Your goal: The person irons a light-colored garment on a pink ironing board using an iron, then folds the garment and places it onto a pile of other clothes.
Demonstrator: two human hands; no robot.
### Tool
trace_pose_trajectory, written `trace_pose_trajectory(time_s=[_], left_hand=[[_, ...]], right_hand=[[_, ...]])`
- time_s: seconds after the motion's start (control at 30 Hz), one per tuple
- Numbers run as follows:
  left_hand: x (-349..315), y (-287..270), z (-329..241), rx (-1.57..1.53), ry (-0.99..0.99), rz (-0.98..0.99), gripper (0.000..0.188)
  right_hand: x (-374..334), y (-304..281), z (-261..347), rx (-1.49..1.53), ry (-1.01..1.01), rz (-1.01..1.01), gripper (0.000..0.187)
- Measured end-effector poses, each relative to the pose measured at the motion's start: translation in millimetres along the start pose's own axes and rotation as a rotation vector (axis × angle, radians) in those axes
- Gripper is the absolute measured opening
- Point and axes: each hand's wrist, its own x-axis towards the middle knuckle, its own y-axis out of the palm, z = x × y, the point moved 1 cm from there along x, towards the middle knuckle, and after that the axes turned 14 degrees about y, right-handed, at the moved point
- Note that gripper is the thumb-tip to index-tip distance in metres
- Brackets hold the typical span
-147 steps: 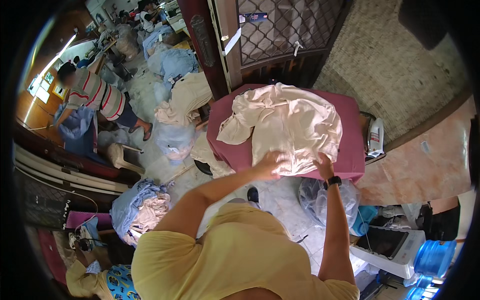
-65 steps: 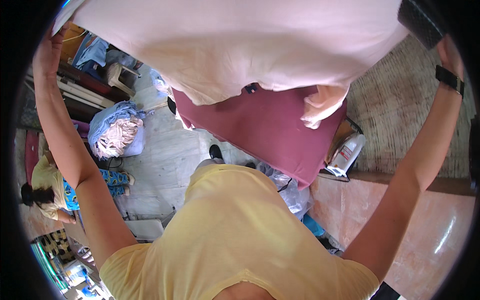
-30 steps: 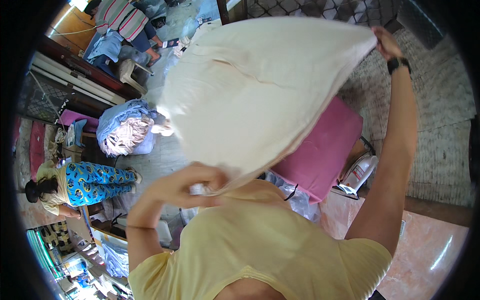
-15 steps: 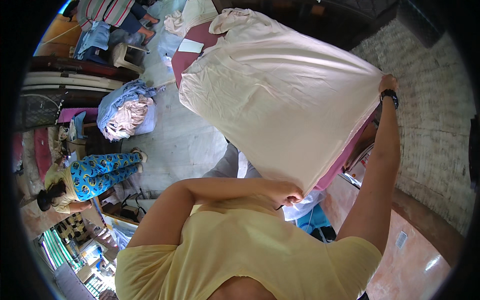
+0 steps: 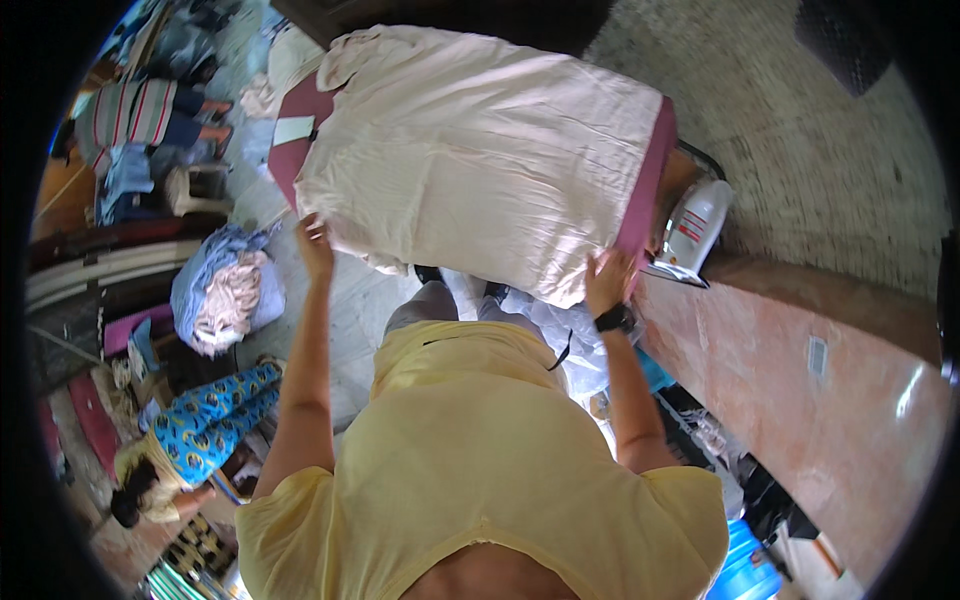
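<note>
A cream shirt (image 5: 480,150) lies spread over a maroon padded ironing board (image 5: 655,150), slightly wrinkled, its near edge hanging over the side. My left hand (image 5: 314,240) is at the shirt's near left corner, fingers loosely bent beside the cloth; whether they touch it is hard to see. My right hand (image 5: 608,282) rests on the near right corner of the shirt, its fingers stretched out and apart. A white iron (image 5: 697,225) sits on a metal rest at the board's right end.
A pale card (image 5: 294,129) lies at the board's left end. Left on the floor is a heap of blue and pink clothes (image 5: 230,290). One person (image 5: 190,440) in blue patterned trousers and another in a striped top (image 5: 125,112) are further left. A pink stone ledge (image 5: 760,340) runs along the right.
The shirt, earlier pulled taut toward me by both hands, now lies flat on the board. My left hand has moved left to the other corner; my right hand has come nearer. The iron has come into view.
</note>
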Motion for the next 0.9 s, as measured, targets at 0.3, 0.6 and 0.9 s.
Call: trace_pose_trajectory(time_s=[0.3,0.6,0.9], left_hand=[[63.9,-35.6,185.9,0.314,0.089,0.028,0.057],[56.1,0.9,67.6,-0.477,-0.130,0.199,0.023],[99.0,-29.4,35.0,0.120,0.345,-0.081,0.029]], right_hand=[[-68.0,1.4,32.2,0.209,0.295,0.073,0.039],[-80.7,35.0,-68.0,0.386,0.336,-0.362,0.035],[-90.9,29.8,-29.7,-0.075,0.797,-0.349,0.039]])
